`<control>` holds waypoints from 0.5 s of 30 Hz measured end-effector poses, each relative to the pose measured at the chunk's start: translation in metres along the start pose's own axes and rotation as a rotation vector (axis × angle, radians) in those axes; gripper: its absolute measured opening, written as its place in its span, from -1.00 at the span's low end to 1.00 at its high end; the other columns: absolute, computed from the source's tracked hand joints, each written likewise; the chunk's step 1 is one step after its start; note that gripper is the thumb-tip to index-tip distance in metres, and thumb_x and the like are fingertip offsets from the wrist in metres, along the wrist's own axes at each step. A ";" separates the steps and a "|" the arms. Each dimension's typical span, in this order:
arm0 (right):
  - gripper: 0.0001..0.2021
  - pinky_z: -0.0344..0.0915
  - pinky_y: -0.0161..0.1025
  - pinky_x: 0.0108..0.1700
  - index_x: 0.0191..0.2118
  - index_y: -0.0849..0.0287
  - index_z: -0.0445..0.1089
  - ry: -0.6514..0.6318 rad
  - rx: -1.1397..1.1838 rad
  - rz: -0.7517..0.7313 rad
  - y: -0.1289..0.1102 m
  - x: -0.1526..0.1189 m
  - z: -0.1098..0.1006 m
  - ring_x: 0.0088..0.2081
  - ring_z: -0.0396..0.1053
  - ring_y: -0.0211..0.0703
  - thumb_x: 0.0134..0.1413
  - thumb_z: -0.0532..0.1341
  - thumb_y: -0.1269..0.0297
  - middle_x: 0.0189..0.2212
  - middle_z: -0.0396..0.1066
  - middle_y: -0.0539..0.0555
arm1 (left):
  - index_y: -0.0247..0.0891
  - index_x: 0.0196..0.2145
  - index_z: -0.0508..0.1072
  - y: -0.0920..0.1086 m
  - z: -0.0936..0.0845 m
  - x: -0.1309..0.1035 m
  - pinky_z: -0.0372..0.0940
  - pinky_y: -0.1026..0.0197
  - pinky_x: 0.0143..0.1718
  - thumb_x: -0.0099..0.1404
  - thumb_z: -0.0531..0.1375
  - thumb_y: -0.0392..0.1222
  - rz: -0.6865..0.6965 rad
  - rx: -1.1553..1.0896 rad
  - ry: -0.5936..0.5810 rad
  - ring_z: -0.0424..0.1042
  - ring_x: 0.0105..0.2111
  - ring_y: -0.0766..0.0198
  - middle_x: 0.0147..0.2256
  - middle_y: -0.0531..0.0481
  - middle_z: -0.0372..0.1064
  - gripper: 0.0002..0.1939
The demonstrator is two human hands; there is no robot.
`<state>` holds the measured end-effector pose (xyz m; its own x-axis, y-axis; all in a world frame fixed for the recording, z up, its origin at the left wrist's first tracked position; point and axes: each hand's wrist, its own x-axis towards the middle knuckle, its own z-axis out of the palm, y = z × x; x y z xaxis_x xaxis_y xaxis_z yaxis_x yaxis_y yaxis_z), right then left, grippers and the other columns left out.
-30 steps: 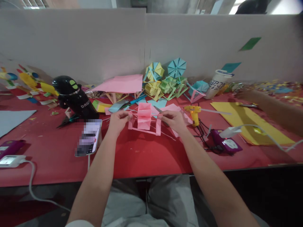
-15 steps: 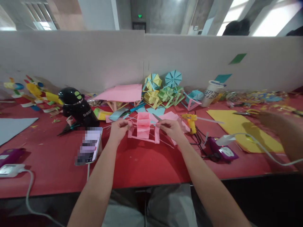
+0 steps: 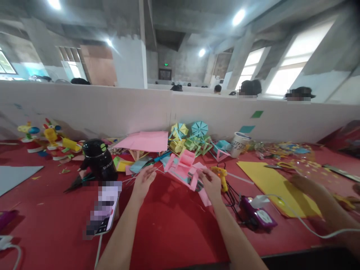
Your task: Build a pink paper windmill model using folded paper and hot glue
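My left hand [image 3: 145,182] is held left of a pink folded-paper model [image 3: 185,160], with its fingers slightly apart and nothing in them. The model looks like a small seat on a strip frame and is tilted, its right side lower. My right hand [image 3: 210,184] has its thumb and fingers closed on the right edge of the model's frame. Something dark shows beneath that edge, too hidden to name. A yellow glue gun [image 3: 221,176] lies just right of my right hand, and loose pink paper is under the model.
Behind stand finished paper models [image 3: 199,144], a pink-roofed one [image 3: 146,141] and a paper cup [image 3: 240,144]. On the left are a black bottle [image 3: 98,159] and a phone [image 3: 108,210]. At right are a purple power socket [image 3: 258,213], yellow sheets [image 3: 253,176] and another person's hand [image 3: 302,185].
The view has tipped upward. My left hand has come off the pink model, which has turned and tilted. My right hand now grips its right edge; the pointed tool it held is no longer plain.
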<state>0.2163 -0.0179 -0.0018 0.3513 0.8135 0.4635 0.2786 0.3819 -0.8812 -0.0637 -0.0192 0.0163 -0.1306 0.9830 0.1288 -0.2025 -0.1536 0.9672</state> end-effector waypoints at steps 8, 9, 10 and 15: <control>-0.66 0.39 -0.15 -0.26 -0.27 0.25 0.54 0.530 -0.192 -0.111 -0.029 0.094 -0.054 -0.37 0.44 -0.07 0.01 0.28 0.03 -0.40 0.54 0.15 | -0.30 -0.16 0.51 0.000 0.012 0.002 0.32 -0.01 0.08 -0.01 0.43 0.07 -0.072 -0.017 -0.101 0.52 -0.08 0.07 -0.17 -0.18 0.57 -0.47; -0.67 0.39 -0.16 -0.26 -0.27 0.28 0.53 0.574 -0.212 -0.106 -0.034 0.113 -0.061 -0.38 0.44 -0.09 0.02 0.27 0.07 -0.42 0.53 0.15 | -0.30 -0.16 0.51 -0.001 0.012 0.002 0.33 0.00 0.07 0.00 0.43 0.06 -0.075 -0.013 -0.118 0.52 -0.08 0.08 -0.17 -0.18 0.57 -0.49; -0.70 0.38 -0.17 -0.27 -0.28 0.29 0.53 0.609 -0.231 -0.097 -0.038 0.132 -0.066 -0.38 0.43 -0.10 0.03 0.25 0.12 -0.42 0.52 0.15 | -0.30 -0.16 0.51 -0.002 0.013 0.002 0.33 0.01 0.07 0.02 0.42 0.05 -0.077 -0.009 -0.135 0.52 -0.09 0.09 -0.17 -0.17 0.57 -0.51; -0.79 0.36 -0.20 -0.20 -0.28 0.31 0.50 0.682 -0.398 -0.031 -0.040 0.205 -0.072 -0.33 0.43 -0.12 0.00 0.20 0.32 -0.34 0.53 0.18 | -0.27 -0.21 0.53 -0.005 0.014 -0.003 0.35 0.03 0.03 0.01 0.41 0.01 -0.060 0.004 -0.158 0.52 -0.12 0.10 -0.22 -0.13 0.57 -0.58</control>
<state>0.3418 0.1019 0.1350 0.7728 0.3074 0.5553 0.5508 0.1100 -0.8274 -0.0484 -0.0197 0.0139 0.0360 0.9940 0.1032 -0.2018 -0.0939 0.9749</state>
